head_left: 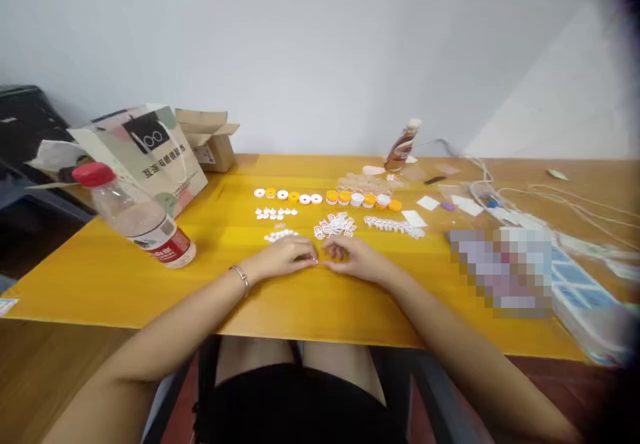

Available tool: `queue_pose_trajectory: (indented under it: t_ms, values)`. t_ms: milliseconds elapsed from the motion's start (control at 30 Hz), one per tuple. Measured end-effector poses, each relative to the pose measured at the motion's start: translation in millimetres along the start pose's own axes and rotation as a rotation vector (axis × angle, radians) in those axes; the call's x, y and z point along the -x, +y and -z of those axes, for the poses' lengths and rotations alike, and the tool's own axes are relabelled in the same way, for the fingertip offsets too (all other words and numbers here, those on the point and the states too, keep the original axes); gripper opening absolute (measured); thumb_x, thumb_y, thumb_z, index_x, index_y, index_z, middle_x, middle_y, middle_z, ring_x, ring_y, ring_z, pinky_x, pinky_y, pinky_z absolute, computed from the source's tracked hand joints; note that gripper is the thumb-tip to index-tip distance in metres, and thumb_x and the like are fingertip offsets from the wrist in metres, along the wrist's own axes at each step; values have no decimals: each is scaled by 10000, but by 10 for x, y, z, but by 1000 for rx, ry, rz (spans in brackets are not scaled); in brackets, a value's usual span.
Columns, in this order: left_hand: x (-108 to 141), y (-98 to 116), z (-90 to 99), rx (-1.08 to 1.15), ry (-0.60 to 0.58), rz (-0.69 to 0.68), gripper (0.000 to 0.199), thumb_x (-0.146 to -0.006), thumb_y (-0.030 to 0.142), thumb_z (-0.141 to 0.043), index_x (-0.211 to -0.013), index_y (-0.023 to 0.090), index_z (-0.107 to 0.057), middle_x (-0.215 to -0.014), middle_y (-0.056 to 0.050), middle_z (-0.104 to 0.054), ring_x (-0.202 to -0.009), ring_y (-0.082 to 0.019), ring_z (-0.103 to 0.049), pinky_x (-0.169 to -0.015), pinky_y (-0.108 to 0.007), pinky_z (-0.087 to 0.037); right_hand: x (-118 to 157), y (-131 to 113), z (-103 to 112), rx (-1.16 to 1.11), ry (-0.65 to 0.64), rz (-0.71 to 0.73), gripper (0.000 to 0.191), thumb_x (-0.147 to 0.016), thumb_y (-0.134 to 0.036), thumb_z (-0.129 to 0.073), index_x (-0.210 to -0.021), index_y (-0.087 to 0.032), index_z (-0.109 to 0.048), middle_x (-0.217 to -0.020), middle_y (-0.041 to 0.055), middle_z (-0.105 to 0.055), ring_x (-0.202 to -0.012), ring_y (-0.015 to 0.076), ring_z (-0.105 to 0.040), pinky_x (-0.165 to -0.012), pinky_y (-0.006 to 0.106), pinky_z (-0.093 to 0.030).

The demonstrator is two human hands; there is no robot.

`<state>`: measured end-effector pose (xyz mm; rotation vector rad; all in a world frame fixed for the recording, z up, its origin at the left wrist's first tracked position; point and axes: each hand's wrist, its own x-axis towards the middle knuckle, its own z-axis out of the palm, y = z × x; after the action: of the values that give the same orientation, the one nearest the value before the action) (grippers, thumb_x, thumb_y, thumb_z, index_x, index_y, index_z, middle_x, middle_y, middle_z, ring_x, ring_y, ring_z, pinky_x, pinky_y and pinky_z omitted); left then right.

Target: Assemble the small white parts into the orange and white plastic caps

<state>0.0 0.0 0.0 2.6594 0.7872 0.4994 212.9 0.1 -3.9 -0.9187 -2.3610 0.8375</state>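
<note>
My left hand (286, 257), with a bracelet at the wrist, is closed in a pinch. A tiny whitish piece (315, 262) shows at its fingertips, too small to name. Just to the right, my right hand (357, 259) has curled fingers with thumb and forefinger apart, and nothing shows between them. A heap of white openwork plastic pieces (335, 225) lies just beyond both hands. Small white round parts (281, 235) are partly hidden behind my left hand. Farther back stand rows of white peg-like parts (276, 213), white and orange rings (293, 197) and capped round pieces (357, 199).
A row of white small parts (395, 225) lies right of the heap. At the left stand a red-capped bottle (163, 237), paper bag (165, 157) and cardboard box (220, 151). A brown bottle (401, 147), white cards (414, 219), cables (483, 171) and a blurred-out item (500, 271) are at the right.
</note>
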Motion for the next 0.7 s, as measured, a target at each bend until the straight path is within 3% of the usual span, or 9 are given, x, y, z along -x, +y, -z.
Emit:
queue_pose_trajectory:
  t_ms: [167, 533, 633, 700]
  values:
    - [15, 14, -25, 53, 12, 64, 223, -821, 360, -476, -834, 167, -588, -786, -23, -579, -738, -120, -516, -717, -241, -385, 1, -58, -109, -57, -39, 1, 191, -708, -284, -595, -853, -185, -521, -678, -24, -483, -608, 92, -433, -570, 214, -369]
    - [14, 23, 1, 395, 2, 206, 259, -762, 362, -554, -902, 159, -631, -830, -41, -645, -722, -117, -566, -670, -227, -431, -16, -3, -107, -130, -31, -126, 238, -668, -320, -634, -822, -179, -521, -671, -24, -473, -582, 86, -434, -544, 214, -379]
    - [31, 10, 101, 374, 142, 225, 229, -765, 347, -546, -890, 180, -642, -844, -36, -654, -736, -118, -570, -685, -236, -433, -19, -9, -126, -110, -10, -121, 307, -670, -341, -638, -904, -187, -514, -713, -18, -479, -584, 84, -430, -552, 218, -382]
    - [60, -80, 207, 335, 352, 292, 223, -759, 353, -546, -859, 182, -650, -830, -36, -656, -738, -124, -569, -686, -242, -431, -23, -15, -147, -97, -4, -120, 345, -673, -361, -638, -939, -189, -501, -734, -13, -484, -584, 85, -430, -556, 222, -385]
